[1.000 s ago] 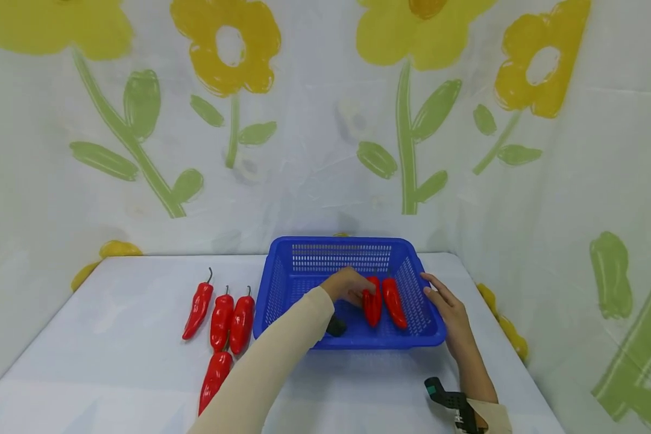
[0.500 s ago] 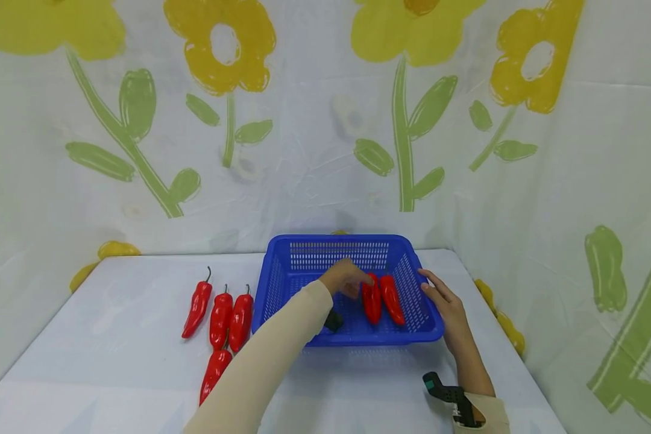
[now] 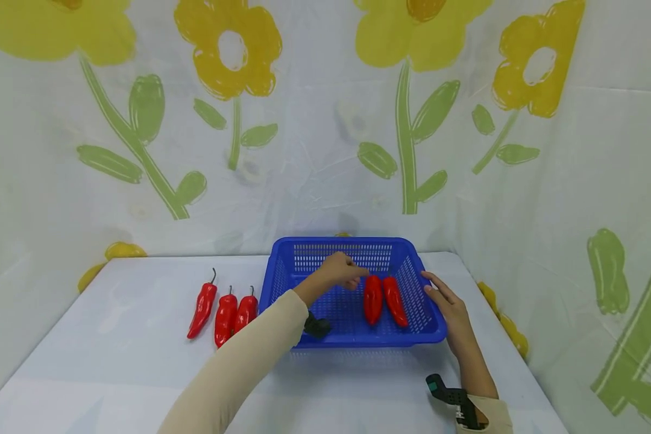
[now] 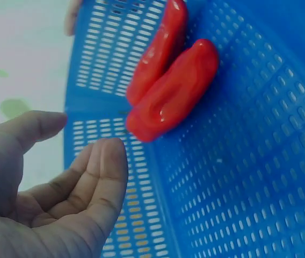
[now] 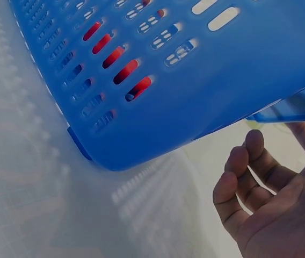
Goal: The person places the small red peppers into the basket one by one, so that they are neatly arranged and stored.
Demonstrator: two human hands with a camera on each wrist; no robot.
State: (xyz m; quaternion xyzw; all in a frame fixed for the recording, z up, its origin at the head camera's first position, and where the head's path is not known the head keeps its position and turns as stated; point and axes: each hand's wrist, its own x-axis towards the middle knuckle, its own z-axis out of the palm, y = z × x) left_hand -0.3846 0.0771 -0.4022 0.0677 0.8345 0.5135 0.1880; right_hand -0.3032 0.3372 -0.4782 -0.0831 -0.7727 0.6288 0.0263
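Two red chili peppers lie side by side in the right half of a blue perforated basket [image 3: 325, 345]. My left hand [image 3: 336, 270] is above the basket, just left of the nearer chili pepper [image 3: 372, 299]; the other chili pepper [image 3: 395, 301] lies beside the right wall. In the left wrist view the left thumb and fingers [image 4: 112, 161] are apart, with nothing between them. My right hand [image 3: 452, 313] rests at the basket's right rim, thumb and index tips against it. Its other fingers [image 5: 237, 161] hang loosely bent outside the wall in the right wrist view.
On the white table [image 3: 114, 337], left of the basket, lie more red chili peppers [image 3: 202, 309], partly covered by my left sleeve [image 3: 249, 361]. A white flowered cloth [image 3: 314, 193] hangs behind and at the sides. A black wrist mount [image 3: 450, 395] sits on my right wrist.
My left hand has let go of the left chili pepper in the basket and drawn up and left. The left sleeve now covers more of the table peppers. My right hand stays at the rim.
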